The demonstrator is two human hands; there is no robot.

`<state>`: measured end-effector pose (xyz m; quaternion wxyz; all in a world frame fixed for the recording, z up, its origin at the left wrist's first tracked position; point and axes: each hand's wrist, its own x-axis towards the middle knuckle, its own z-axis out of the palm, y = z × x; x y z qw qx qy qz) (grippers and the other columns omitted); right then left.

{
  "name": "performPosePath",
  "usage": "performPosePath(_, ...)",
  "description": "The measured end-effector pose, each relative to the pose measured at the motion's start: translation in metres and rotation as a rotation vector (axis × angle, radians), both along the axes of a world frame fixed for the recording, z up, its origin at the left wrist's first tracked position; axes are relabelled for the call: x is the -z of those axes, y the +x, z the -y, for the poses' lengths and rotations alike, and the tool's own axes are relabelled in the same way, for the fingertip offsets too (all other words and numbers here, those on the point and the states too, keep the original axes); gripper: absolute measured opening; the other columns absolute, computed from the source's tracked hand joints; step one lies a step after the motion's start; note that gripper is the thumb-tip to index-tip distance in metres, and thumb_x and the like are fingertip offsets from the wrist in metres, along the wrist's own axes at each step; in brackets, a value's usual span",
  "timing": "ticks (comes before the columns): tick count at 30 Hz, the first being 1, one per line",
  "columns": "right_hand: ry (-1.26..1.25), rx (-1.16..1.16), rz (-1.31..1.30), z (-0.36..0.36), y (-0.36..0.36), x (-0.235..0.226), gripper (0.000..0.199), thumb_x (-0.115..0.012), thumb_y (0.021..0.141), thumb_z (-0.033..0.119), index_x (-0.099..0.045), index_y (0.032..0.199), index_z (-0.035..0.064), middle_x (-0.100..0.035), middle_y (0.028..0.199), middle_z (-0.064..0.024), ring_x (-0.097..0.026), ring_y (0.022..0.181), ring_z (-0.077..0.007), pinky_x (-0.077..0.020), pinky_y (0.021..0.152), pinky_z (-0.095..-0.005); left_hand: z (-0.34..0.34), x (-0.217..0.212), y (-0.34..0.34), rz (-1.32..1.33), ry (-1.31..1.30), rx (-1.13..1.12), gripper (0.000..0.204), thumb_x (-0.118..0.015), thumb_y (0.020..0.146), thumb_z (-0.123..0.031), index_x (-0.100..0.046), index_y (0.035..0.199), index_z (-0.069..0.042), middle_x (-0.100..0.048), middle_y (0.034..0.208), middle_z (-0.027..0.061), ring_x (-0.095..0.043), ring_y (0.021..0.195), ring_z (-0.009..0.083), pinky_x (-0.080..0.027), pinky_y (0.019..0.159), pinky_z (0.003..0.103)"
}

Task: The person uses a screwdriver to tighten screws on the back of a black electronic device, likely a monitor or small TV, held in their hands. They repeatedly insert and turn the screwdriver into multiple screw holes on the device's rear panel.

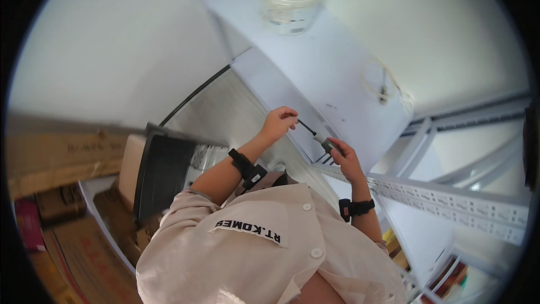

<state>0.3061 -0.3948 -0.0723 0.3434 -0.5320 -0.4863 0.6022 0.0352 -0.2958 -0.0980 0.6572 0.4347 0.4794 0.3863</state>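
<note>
Between my two hands is a screwdriver with a grey-and-dark handle and a thin black shaft, slanting from upper left to lower right. My right hand is wrapped around its handle. At the far end of the shaft, my left hand has its fingers closed in a pinch at the tip; whether a small piece sits between them is too small to make out. Both hands are held in front of the edge of a white shelf.
A lidded translucent bucket and a looped pale cable lie on the shelf. White perforated metal uprights run off to the right. At left stand a black bin and cardboard boxes.
</note>
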Motion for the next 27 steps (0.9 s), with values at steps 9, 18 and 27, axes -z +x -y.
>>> performPosePath(9, -0.117, -0.411, 0.050, -0.037, -0.135, 0.014, 0.041, -0.060, 0.094, 0.022, -0.051, 0.131, 0.0048, -0.066, 0.106, -0.0072, -0.058, 0.088, -0.0114, -0.0458, 0.077, -0.0258, 0.067, 0.047, -0.138, 0.229, -0.288, -0.508, 0.015, -0.060, 0.095, -0.021, -0.062, 0.102, -0.008, -0.065, 0.090, 0.0019, -0.063, 0.078, 0.0119, -0.049, 0.067, 0.026)
performPosePath(18, -0.296, -0.604, 0.038, -0.022, -0.260, 0.077, 0.037, -0.057, 0.096, 0.026, -0.052, 0.127, 0.0069, -0.068, 0.098, -0.0059, -0.052, 0.073, -0.0081, -0.0436, 0.062, -0.0244, 0.131, 0.106, -0.248, 0.415, -0.517, -0.769, 0.014, -0.061, 0.095, -0.019, -0.059, 0.107, -0.013, -0.064, 0.096, -0.0005, -0.063, 0.087, 0.0125, -0.051, 0.073, 0.027)
performPosePath(27, -0.406, -0.588, 0.041, -0.007, -0.322, 0.121, 0.038, -0.054, 0.097, 0.026, -0.052, 0.129, 0.0068, -0.064, 0.092, -0.0027, -0.050, 0.065, -0.0092, -0.0425, 0.058, -0.0242, 0.135, 0.151, -0.297, 0.437, -0.590, -0.887, 0.012, -0.063, 0.093, -0.014, -0.057, 0.103, -0.014, -0.065, 0.097, -0.0003, -0.063, 0.087, 0.0133, -0.053, 0.075, 0.029)
